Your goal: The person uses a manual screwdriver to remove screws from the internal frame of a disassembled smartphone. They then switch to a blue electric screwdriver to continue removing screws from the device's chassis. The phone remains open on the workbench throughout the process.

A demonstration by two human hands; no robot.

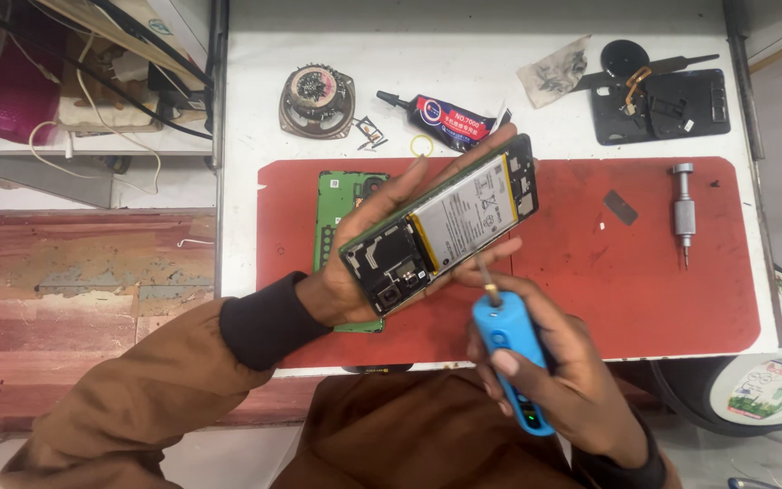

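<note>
Opened phone in my left hand, blue screwdriver in my right, above the red mat.

My left hand (355,272) has its grip closed around the edges of the phone (441,222), back cover off, battery and black inner plates facing up, tilted with its top end low left and held above the mat (644,272). My right hand (554,380) has its grip wrapped tight on the blue screwdriver (509,358), thumb on its body; the bit points up and meets the phone's lower edge near the battery. Under my left hand a green board (341,204) lies flat on the mat. A silver driver (683,213) lies on the mat's right side, well apart. On the white counter (500,63) behind sit a glue tube (445,119), a round speaker (317,100) and a black tray (662,107).
</note>
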